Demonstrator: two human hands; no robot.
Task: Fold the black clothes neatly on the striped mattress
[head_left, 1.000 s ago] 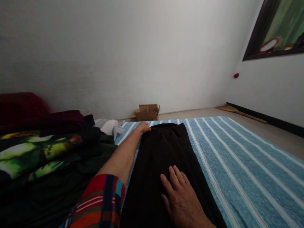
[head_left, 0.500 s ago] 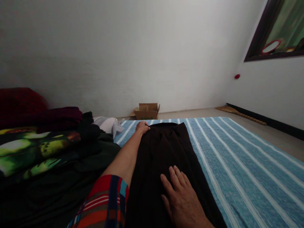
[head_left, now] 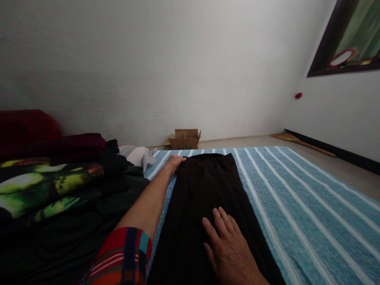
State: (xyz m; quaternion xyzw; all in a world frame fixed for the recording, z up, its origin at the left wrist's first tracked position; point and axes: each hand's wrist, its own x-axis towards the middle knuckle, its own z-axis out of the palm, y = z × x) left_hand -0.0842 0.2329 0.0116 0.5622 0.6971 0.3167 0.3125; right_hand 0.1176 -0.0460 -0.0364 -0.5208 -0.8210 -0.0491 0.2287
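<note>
A long black garment (head_left: 204,190), with a waistband at its far end, lies stretched over the blue striped bedsheet (head_left: 303,190); it looks like trousers or a skirt, I cannot tell which. At the far left corner of that waistband, my left hand (head_left: 175,162) pinches the cloth between its fingers. My right hand (head_left: 228,245) rests flat on the nearer part of the garment, fingers stretched out. The garment's near end runs out of view at the bottom.
Piled dark clothes (head_left: 89,221) with a green-and-yellow print lie at the left, below a maroon folded cloth (head_left: 80,146). A grey-white cloth (head_left: 136,155) is beside the pile. Past the bed's far edge stands an open cardboard box (head_left: 184,140) against the wall.
My left hand has shifted slightly left with the waistband corner, drawing the garment's left edge outward. My right hand stays flat in nearly the same spot.
</note>
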